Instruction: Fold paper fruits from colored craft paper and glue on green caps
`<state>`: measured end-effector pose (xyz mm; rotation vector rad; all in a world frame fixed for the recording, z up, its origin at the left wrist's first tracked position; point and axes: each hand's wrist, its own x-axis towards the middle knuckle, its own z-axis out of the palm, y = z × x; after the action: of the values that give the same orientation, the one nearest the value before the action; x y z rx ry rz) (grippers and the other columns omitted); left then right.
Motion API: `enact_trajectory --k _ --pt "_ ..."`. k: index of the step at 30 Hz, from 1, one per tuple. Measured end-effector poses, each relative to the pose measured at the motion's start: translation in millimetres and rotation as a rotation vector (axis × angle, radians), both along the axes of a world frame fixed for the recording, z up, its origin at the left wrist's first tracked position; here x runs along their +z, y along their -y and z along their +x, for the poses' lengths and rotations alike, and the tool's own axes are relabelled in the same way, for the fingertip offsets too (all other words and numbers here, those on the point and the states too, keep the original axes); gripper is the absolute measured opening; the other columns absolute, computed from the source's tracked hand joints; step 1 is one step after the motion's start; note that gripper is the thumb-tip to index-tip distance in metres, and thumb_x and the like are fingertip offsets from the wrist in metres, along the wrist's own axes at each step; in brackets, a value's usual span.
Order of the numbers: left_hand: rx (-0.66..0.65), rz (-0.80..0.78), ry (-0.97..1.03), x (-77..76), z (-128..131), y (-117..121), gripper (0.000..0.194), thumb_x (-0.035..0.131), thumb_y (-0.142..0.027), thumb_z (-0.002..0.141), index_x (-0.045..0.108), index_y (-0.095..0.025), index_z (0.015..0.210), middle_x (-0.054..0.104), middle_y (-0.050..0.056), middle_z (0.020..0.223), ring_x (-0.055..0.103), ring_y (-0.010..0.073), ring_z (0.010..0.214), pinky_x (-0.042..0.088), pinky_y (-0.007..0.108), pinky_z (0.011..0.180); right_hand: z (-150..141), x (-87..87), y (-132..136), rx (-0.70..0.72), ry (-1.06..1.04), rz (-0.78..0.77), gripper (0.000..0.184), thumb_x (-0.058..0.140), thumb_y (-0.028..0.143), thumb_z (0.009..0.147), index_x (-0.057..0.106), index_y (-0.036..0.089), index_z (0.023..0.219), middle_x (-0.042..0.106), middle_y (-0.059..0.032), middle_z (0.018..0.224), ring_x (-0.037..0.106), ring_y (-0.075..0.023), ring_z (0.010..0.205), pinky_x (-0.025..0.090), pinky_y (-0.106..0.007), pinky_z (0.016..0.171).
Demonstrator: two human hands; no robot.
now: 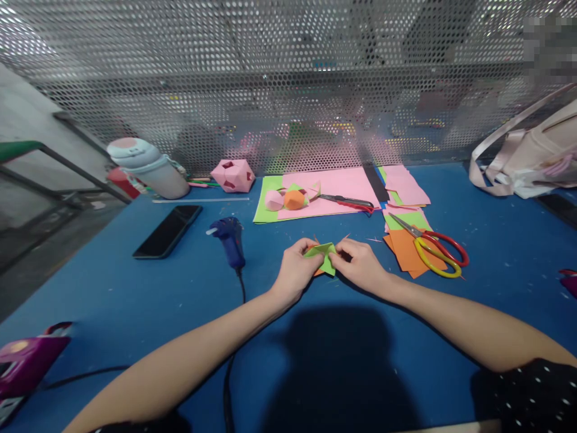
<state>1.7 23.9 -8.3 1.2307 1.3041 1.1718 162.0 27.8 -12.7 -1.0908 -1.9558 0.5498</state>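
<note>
Near the middle of the blue table, a folded piece of green paper (328,263) is pinched between both hands. My left hand (295,269) grips its left side, thumb on the near face. On the other side, my right hand (360,264) is closed on the right edge with thumb and fingertips. A bit of orange paper (318,272) shows under the green piece; whether it is joined to it I cannot tell. Scissors (431,245) with red and yellow handles lie on orange paper squares (408,255) to the right. A blue glue gun (229,242) rests to the left.
Pink and green sheets (338,180) lie behind, carrying small folded paper shapes (294,200) and a craft knife (349,201). A phone (168,232), a tipped bottle (148,167) and a pink paper ball (233,175) are left. A bag (536,147) stands right. The glue gun's cord (229,373) runs nearby.
</note>
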Motion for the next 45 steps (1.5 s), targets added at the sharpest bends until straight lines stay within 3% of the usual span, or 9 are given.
enact_trajectory --k 10,15,17,23,35,41,45 --pt "0.013 -0.027 0.006 -0.8 1.6 1.9 0.012 0.061 -0.014 0.062 0.054 -0.017 0.071 0.051 -0.006 0.061 0.045 0.0084 0.053 0.034 0.019 0.049 1.6 2.5 0.4 0.025 -0.055 -0.04 0.022 0.05 0.022 0.087 0.056 0.018 0.066 0.058 0.0005 0.065 0.052 -0.0114 0.062 0.038 -0.024 0.062" --pt "0.08 -0.01 0.032 -1.2 -1.4 1.4 0.015 0.061 -0.018 0.064 0.054 -0.017 0.077 0.055 -0.005 0.065 0.05 0.0101 0.056 0.036 0.02 0.052 -0.5 4.9 2.5 0.015 -0.087 -0.065 0.011 0.06 0.029 0.082 0.063 0.018 0.083 0.06 0.0004 0.069 0.053 -0.0117 0.061 0.04 -0.023 0.06" --pt "0.104 0.0 0.042 -1.3 -2.5 0.9 0.017 0.062 -0.02 0.064 0.054 -0.017 0.08 0.057 -0.003 0.067 0.053 0.0115 0.059 0.039 0.021 0.055 -2.0 4.6 3.4 -0.002 -0.073 -0.088 0.014 0.064 0.031 0.079 0.061 0.018 0.078 0.057 0.0016 0.066 0.05 -0.0107 0.057 0.038 -0.023 0.056" --pt "0.092 0.001 0.069 -2.9 -1.1 0.4 0.017 0.066 -0.022 0.063 0.056 -0.017 0.076 0.06 -0.002 0.068 0.055 0.0128 0.063 0.041 0.023 0.06 -2.3 0.5 3.6 -0.018 -0.054 -0.072 0.026 0.051 0.027 0.087 0.052 0.018 0.062 0.051 0.0024 0.059 0.045 -0.01 0.056 0.034 -0.023 0.056" --pt "0.01 -0.035 0.112 -4.4 -0.9 1.1 0.015 0.067 -0.025 0.067 0.059 -0.016 0.077 0.063 -0.001 0.07 0.056 0.012 0.063 0.042 0.023 0.062 0.2 -0.7 0.8 -0.049 -0.09 -0.082 0.026 0.054 0.024 0.082 0.048 0.018 0.058 0.045 0.0045 0.054 0.04 -0.0089 0.052 0.032 -0.022 0.052" --pt "0.059 -0.046 0.129 -9.3 -0.4 0.9 0.014 0.065 -0.02 0.066 0.052 -0.017 0.07 0.058 -0.004 0.064 0.053 0.0102 0.059 0.04 0.022 0.059 -2.4 0.2 1.1 -0.038 -0.141 -0.061 0.007 0.056 0.023 0.081 0.058 0.018 0.076 0.056 0.0012 0.067 0.05 -0.0109 0.058 0.04 -0.023 0.057" --pt "0.032 -0.062 0.149 -5.9 3.3 3.2 0.014 0.064 -0.016 0.063 0.051 -0.017 0.069 0.058 -0.005 0.064 0.052 0.0101 0.059 0.04 0.021 0.058 -2.1 0.3 1.3 -0.041 -0.153 -0.051 0.01 0.051 0.019 0.084 0.059 0.019 0.078 0.058 0.0001 0.069 0.052 -0.0129 0.064 0.042 -0.025 0.063"
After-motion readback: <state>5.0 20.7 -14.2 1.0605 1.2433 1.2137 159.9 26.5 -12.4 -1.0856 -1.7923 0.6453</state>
